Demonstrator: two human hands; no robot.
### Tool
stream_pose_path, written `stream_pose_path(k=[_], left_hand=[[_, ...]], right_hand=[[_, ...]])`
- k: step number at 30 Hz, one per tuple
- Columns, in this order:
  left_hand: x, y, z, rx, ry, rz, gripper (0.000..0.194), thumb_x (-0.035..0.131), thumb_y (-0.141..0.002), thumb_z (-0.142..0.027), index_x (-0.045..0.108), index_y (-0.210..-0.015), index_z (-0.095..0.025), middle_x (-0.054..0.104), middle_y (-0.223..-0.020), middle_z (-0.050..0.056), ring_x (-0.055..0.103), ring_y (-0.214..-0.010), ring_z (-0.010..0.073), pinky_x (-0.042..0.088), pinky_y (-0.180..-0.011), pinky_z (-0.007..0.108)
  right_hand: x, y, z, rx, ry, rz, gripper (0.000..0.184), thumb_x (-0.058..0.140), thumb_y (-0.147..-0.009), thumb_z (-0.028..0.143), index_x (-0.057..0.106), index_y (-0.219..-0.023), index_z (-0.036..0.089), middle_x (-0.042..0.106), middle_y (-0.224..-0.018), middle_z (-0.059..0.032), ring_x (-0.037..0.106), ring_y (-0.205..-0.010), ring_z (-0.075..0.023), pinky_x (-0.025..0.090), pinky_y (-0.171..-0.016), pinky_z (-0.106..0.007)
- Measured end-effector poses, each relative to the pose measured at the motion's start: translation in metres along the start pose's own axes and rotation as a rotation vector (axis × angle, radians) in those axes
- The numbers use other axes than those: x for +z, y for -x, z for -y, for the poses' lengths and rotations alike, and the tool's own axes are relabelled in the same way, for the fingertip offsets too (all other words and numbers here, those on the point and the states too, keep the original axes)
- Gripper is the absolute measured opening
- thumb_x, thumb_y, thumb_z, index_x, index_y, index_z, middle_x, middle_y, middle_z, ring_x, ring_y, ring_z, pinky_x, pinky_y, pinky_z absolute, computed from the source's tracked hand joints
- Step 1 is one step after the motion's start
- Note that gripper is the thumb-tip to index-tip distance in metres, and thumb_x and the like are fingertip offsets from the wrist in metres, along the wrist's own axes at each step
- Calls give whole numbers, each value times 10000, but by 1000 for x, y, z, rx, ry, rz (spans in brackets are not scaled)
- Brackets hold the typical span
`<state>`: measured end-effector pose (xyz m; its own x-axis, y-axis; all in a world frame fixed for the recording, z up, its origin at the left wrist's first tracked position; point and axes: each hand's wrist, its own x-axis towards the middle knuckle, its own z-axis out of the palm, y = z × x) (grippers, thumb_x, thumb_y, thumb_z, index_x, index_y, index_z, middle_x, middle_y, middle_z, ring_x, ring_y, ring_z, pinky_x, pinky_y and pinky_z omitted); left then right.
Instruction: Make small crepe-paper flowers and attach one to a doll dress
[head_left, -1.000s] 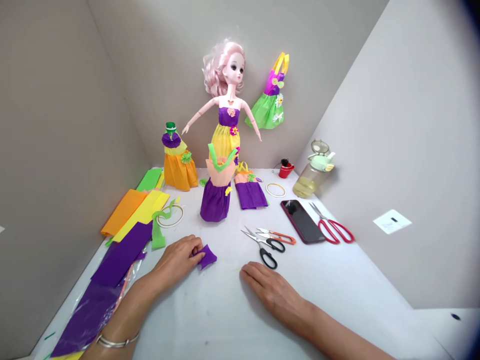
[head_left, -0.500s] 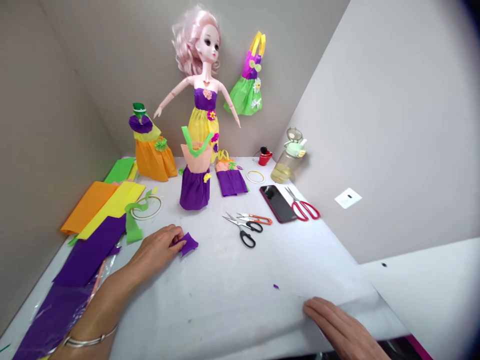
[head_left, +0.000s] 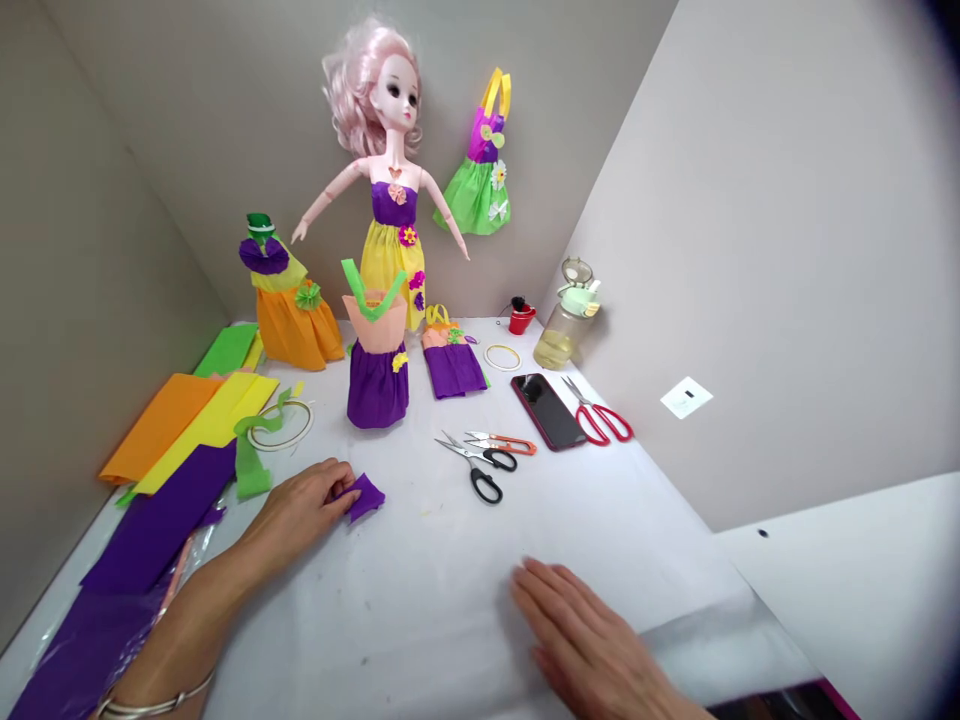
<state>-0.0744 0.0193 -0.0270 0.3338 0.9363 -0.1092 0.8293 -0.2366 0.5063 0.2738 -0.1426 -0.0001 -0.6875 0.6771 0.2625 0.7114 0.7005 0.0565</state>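
Note:
My left hand point(head_left: 304, 508) rests on the white tabletop with thumb and fingers pinched on a small purple crepe paper piece point(head_left: 366, 497). My right hand point(head_left: 577, 625) is flat, palm down, fingers stretched out, holding nothing I can see. Between and beyond the hands lie black-handled scissors point(head_left: 486, 486) and orange thread snips point(head_left: 510, 443). Behind them stands a small doll dress point(head_left: 379, 385) with a purple skirt, peach top and green straps.
Folded crepe sheets, including a purple one point(head_left: 161, 520), line the left side. A double-sided tape roll point(head_left: 309, 432) lies by a green strip. A phone point(head_left: 551, 410), red-handled scissors point(head_left: 611, 420) and a bottle point(head_left: 559, 345) are at right. A doll point(head_left: 395, 200) stands behind.
My right hand has moved left and inward across the table, over where a tiny purple scrap lay. My left hand keeps its pinch on the purple piece. The view has shifted slightly.

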Motion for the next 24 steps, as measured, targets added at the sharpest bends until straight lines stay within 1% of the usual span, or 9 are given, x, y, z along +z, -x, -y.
stream_pose_path(k=[2,4,6,8,11,15,20,22,24], left_hand=[[1,0,1,-1,7,-2,213,467,-860,-378,494,-733,-210,558,-714,-14,522,-656,177,313,-599,267],[1,-1,2,-11,21,-4,212,474,-856,-383,498,-736,-210,561,-710,-16,522,-652,175,314,-595,265],[1,-1,2,-14,39,-13,211,484,-849,-385,501,-733,-209,567,-712,-18,522,-647,173,317,-591,264],[1,-1,2,-6,48,-18,211,492,-845,-385,506,-731,-208,573,-718,-17,520,-642,169,317,-587,265],[1,-1,3,-4,17,-17,214,487,-853,-384,515,-733,-209,568,-713,-17,514,-634,167,312,-585,267],[1,-2,4,1,-33,3,211,474,-871,-390,515,-761,-215,568,-737,-12,517,-651,173,310,-590,269],[0,0,5,27,-23,18,218,456,-876,-393,517,-767,-215,577,-771,-3,528,-679,181,327,-608,276],[0,1,4,28,-17,13,214,458,-872,-393,523,-771,-216,578,-781,0,532,-691,184,332,-614,277],[-1,1,3,27,0,12,210,463,-863,-392,539,-777,-216,583,-787,1,538,-703,187,337,-619,277]], right_hand=[[18,-53,9,-1,-34,19,485,516,-946,216,453,-1406,74,496,-1449,-140,433,-1360,-285,446,-1076,-424],[40,-91,16,32,-66,51,572,539,-948,316,400,-1437,55,407,-1504,-166,353,-1405,-306,411,-1104,-464],[56,-108,20,86,-101,88,667,546,-931,441,405,-1425,15,385,-1506,-205,362,-1396,-331,411,-1098,-489],[61,-105,22,125,-120,136,707,541,-926,467,370,-1447,22,352,-1525,-198,337,-1410,-328,388,-1112,-499],[54,-70,23,178,-106,179,724,555,-919,426,306,-1485,49,329,-1543,-174,305,-1428,-307,365,-1124,-493],[45,4,26,291,43,158,743,559,-882,294,246,-1502,32,315,-1549,-189,295,-1431,-309,366,-1104,-472],[53,108,27,392,330,55,730,500,-907,324,219,-1512,30,450,-1464,-217,443,-1340,-336,435,-1019,-458],[54,151,24,358,392,90,679,528,-878,309,329,-1471,43,557,-1366,-224,563,-1226,-349,511,-931,-460],[50,192,22,324,378,138,485,511,-826,207,555,-1306,155,693,-1196,-162,681,-1049,-337,590,-775,-440]])
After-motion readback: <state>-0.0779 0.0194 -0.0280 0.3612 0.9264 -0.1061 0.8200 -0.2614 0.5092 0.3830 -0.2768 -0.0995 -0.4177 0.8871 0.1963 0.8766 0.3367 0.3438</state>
